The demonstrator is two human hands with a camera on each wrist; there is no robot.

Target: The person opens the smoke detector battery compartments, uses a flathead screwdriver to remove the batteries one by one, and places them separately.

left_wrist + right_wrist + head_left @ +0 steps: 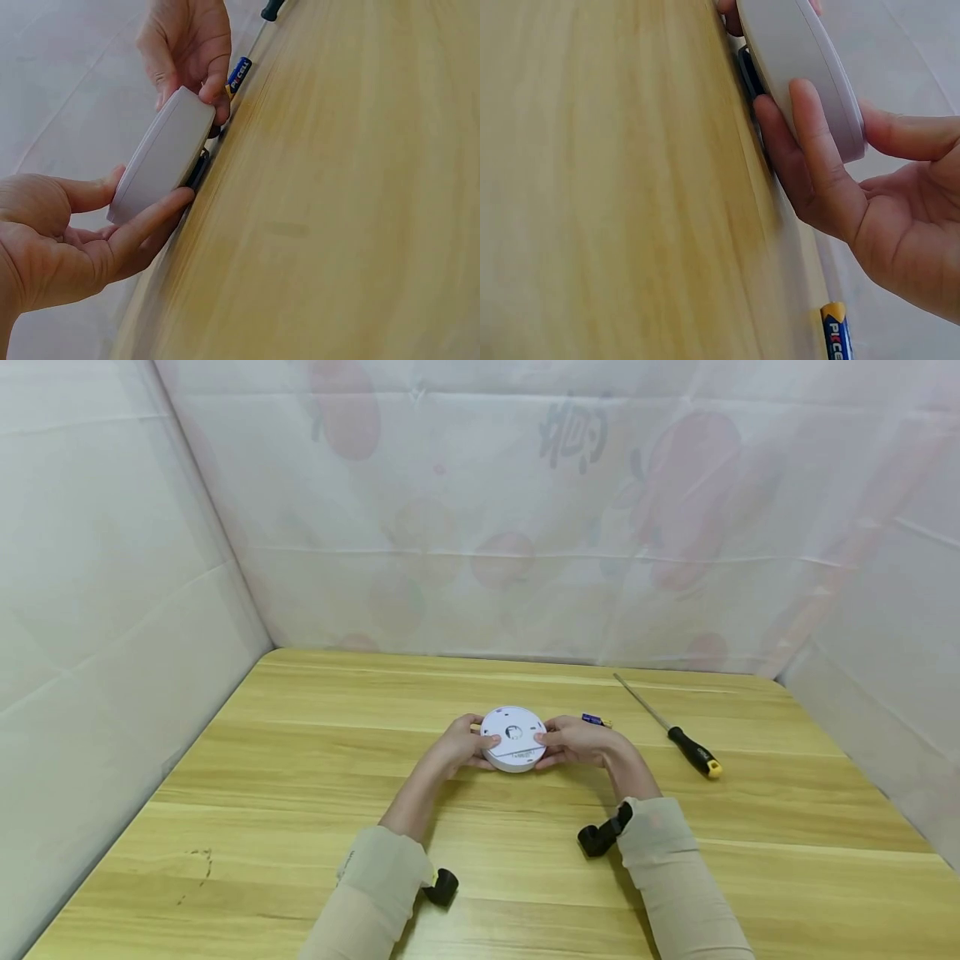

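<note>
A person sat at a wooden desk enclosed on three sides by pale, faintly printed plastic sheeting. Only the forearms, in beige sleeves, and the hands showed.

Near the middle of the desk, both hands held a round white device, shaped like a shallow disc. The left hand gripped its left edge, thumb on the top face and fingers curled under the rim. The right hand gripped the right edge the same way. The head view showed a small round mark and a line across the top face. In the left wrist view the disc was tilted, with a dark part at its underside close to the desk surface; whether it touched the desk could not be told. The right wrist view showed the right hand's fingers wrapped over the disc's side wall.

Just beyond the right hand, a small blue and yellow battery lay on the desk. Farther right and a little farther away lay a screwdriver with a black and yellow handle, its long metal shaft pointing to the far left.

A black strap hung at the right wrist, and another at the left.
</note>
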